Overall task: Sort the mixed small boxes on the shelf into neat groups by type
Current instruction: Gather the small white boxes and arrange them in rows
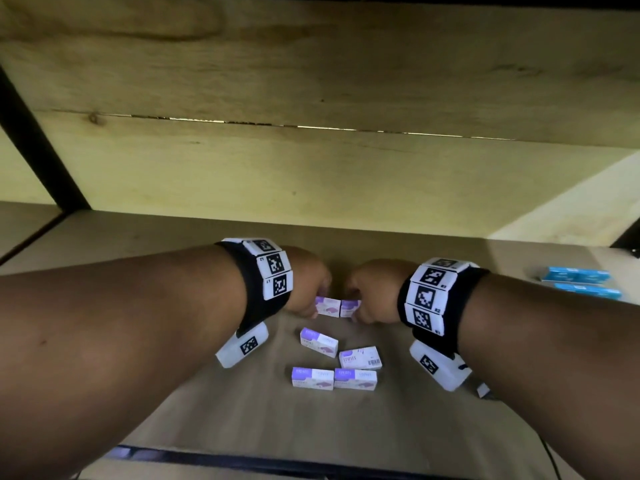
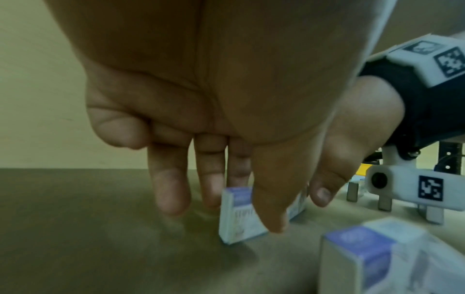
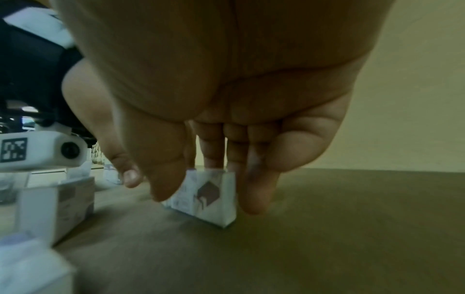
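Two purple-and-white staples boxes stand end to end at the middle of the shelf (image 1: pixel 242 427). My left hand (image 1: pixel 319 299) pinches the left box (image 1: pixel 328 306), thumb in front and fingers behind, as the left wrist view shows on the box (image 2: pixel 237 218). My right hand (image 1: pixel 356 306) pinches the right box (image 1: pixel 349 308) the same way; this box (image 3: pixel 212 197) rests on the shelf in the right wrist view. Several more purple boxes lie nearer to me: one tilted (image 1: pixel 318 342), one turned barcode up (image 1: pixel 361 357), and a pair side by side (image 1: pixel 312 378).
Two blue boxes (image 1: pixel 576 275) lie together at the far right of the shelf. A wooden shelf board (image 1: pixel 311 98) hangs low overhead, and a black frame post (image 1: pixel 38 143) stands at the left. The shelf's dark front edge (image 1: pixel 277 462) is close to me.
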